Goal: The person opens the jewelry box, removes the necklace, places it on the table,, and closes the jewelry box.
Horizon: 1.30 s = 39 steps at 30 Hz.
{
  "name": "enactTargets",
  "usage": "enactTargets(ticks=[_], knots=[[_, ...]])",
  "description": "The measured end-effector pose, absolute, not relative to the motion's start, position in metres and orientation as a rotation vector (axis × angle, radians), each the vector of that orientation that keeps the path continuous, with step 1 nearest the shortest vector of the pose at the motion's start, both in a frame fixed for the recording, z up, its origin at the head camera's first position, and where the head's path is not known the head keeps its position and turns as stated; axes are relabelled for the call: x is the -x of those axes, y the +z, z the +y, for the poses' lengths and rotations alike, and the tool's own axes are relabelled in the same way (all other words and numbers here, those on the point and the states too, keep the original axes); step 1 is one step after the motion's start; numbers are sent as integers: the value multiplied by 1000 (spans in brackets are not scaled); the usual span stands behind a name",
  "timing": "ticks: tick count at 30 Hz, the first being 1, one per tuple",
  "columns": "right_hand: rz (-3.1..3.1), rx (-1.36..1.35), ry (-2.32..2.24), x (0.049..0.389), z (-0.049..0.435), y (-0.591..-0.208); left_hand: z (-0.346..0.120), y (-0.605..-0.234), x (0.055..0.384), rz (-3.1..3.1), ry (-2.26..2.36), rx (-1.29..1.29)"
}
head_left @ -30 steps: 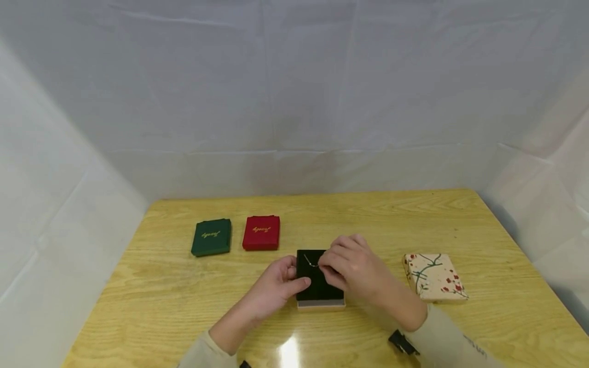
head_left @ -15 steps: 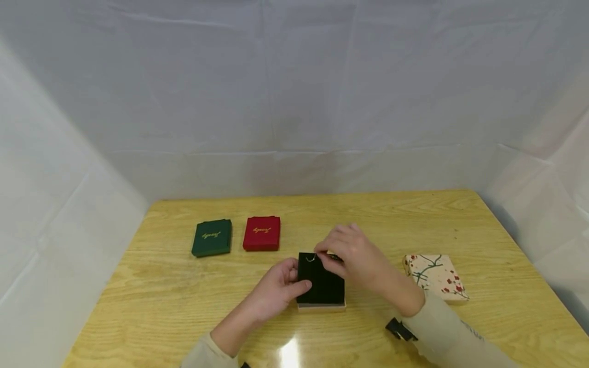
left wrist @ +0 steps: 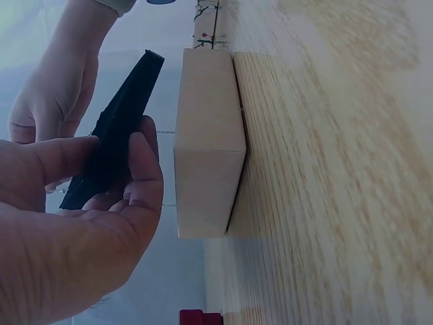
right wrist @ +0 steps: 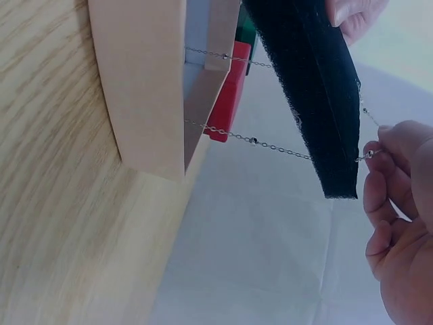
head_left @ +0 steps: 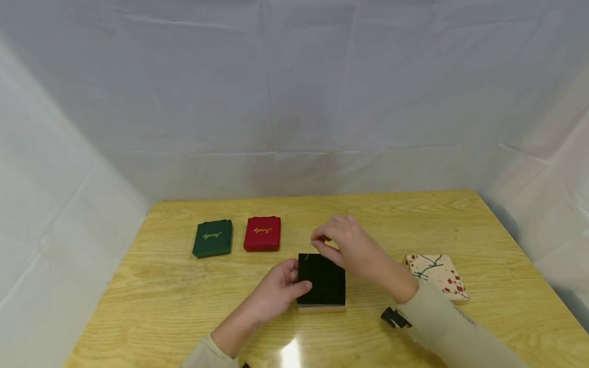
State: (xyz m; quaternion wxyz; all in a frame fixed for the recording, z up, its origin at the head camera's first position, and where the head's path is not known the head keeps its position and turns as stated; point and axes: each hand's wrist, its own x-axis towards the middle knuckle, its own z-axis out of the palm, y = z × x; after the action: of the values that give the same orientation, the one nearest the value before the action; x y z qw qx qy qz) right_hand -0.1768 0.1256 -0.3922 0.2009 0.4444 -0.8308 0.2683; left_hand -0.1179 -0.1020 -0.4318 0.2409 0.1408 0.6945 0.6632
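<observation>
My left hand [head_left: 273,294] grips a thin black velvety jewelry pad [head_left: 327,281] by its left side, thumb on its upper face. The pad is raised and tilted over an open cream cardboard box [right wrist: 139,88] in the right wrist view. A fine silver beaded chain [right wrist: 277,147] runs in two strands from the box up to the pad's underside and shows again on its upper side. There my right hand [head_left: 352,250] pinches it between thumb and forefinger, beyond the pad's far edge. The ends inside the box are hidden.
A cream floral box lid [head_left: 437,276] lies to the right on the wooden table [head_left: 175,317]. Farther back on the left are a green box [head_left: 212,238] and a red box [head_left: 262,233], both with gold lettering. White cloth [head_left: 303,92] hangs around the table.
My right hand has moved away from me and up past the pad's far edge, drawing the chain along. The left hand stays on the pad, which has shifted slightly.
</observation>
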Motion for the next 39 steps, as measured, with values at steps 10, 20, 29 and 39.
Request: enactTargets(ticks=[10,20,29,39], knots=[[-2402,-1183,785,184,125,-390,-103,-429,119,1933,1783,-385],[-2469,-1183,756,187,123,-386,-103,-428,120,1907,1785,-374],[-2517,-1162,782,192,119,-388,-102,-430,119,1904,1780,-380],[-2591,-1085,858,196,118,-391,-102,-431,118,1897,1799,-380]])
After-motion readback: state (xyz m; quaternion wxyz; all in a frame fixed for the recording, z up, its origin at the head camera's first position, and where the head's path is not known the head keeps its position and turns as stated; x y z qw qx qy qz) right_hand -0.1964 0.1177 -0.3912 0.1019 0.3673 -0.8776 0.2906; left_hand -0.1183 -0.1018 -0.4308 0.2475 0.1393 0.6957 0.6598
